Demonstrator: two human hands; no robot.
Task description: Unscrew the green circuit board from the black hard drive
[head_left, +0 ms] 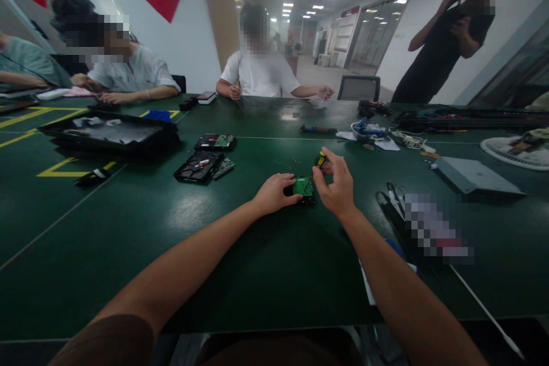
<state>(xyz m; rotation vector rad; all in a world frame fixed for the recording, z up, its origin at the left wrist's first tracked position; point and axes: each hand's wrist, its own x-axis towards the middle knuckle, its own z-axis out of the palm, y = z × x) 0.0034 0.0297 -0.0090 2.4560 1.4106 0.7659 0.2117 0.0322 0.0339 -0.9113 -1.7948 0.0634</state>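
A small black hard drive with a green circuit board (303, 187) lies on the dark green table (240, 251) in front of me. My left hand (274, 193) is closed around the drive's left side and steadies it. My right hand (337, 183) is closed on a yellow-and-black screwdriver (319, 159), whose handle sticks up above my fingers just right of the board. A few tiny screws (295, 161) lie on the table beyond the drive.
Two more opened drives (201, 166) (215, 141) and a black tray (109, 134) lie to the left. A grey metal cover (474, 176), cables, a white fan grille (514, 151) and scissors (392, 194) sit at right. Three people sit across the table; one person stands at far right.
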